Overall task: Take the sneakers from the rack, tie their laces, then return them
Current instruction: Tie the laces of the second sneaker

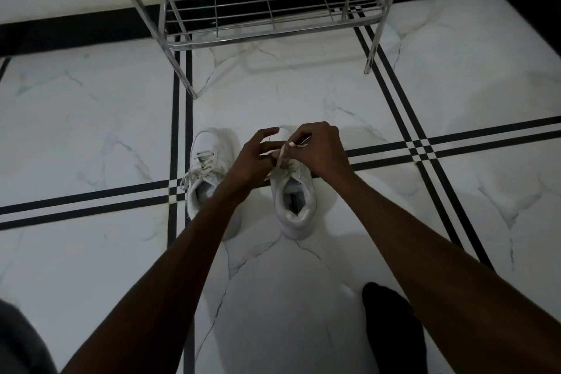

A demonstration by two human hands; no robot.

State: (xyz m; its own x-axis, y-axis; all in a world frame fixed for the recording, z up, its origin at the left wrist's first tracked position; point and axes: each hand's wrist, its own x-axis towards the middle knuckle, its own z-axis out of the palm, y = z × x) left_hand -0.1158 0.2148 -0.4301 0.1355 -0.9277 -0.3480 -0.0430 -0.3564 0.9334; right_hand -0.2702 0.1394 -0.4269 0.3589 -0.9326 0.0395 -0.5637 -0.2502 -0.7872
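Two white sneakers stand side by side on the marble floor [303, 297], toes pointing toward 12 o'clock, close together but apart. The right sneaker [293, 194] sits at the centre of the view, and both hands work over its tongue. The left sneaker [208, 170] stands at about 9 o'clock from it, partly crossed by the left forearm; its laces [194, 171] lie loose, one end trailing over the side toward 8 o'clock.

The right hand [320, 150] comes in from 5 o'clock and pinches a strand of the right sneaker's lace [283, 156] between thumb and fingertips, its fingers curled tight around it; a short lace end sticks out toward 12 o'clock past the knuckles. The left hand [256, 158] comes in from 7 o'clock. Its thumb and lower fingers close on the same lace from the 9 o'clock side, while its index finger stretches out toward 1 o'clock above the toe. The lace rises taut from the eyelets into the two grips; whether a knot has formed there I cannot tell.

The metal rack [267, 9] stands at 12 o'clock, well apart from the sneakers, against a wall with a black skirting. Its lowest wire shelf holds nothing. Black double stripes cross the floor under the sneakers. A dark sock-clad foot [391, 328] rests at 5 o'clock.
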